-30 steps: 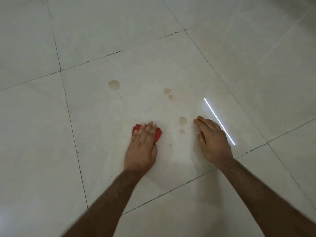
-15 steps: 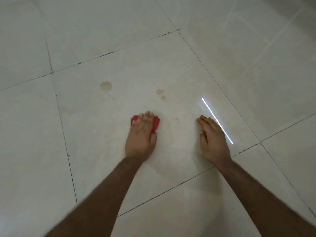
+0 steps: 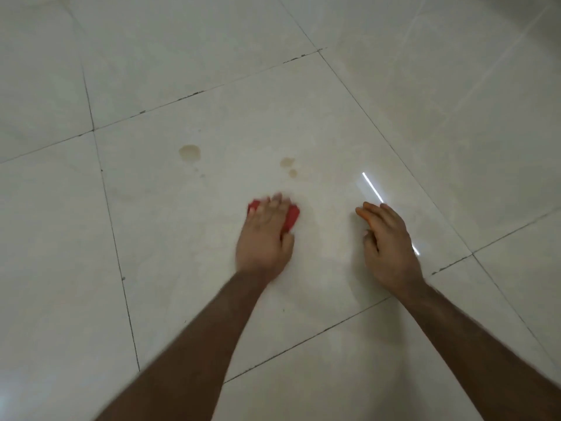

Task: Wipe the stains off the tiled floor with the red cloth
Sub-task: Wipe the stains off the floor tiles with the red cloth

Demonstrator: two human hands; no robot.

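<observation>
My left hand (image 3: 264, 238) presses flat on the red cloth (image 3: 292, 217) on the pale tiled floor (image 3: 212, 268); red shows past the fingers on both sides, and the hand is blurred by motion. My right hand (image 3: 388, 241) rests on the floor to the right, fingers together, holding nothing. A large brown stain (image 3: 189, 153) lies up and to the left of the cloth. Two smaller brown stains (image 3: 288, 166) sit just beyond the cloth. The floor between my hands looks faintly smeared.
Dark grout lines (image 3: 118, 253) border the large tile on all sides. A thin bright light reflection (image 3: 372, 186) streaks the floor by my right hand. Tiny specks lie below the large stain.
The two stains between my hands a second ago are gone. My left hand has slid with the cloth to the right and farther away. My right hand stays planted.
</observation>
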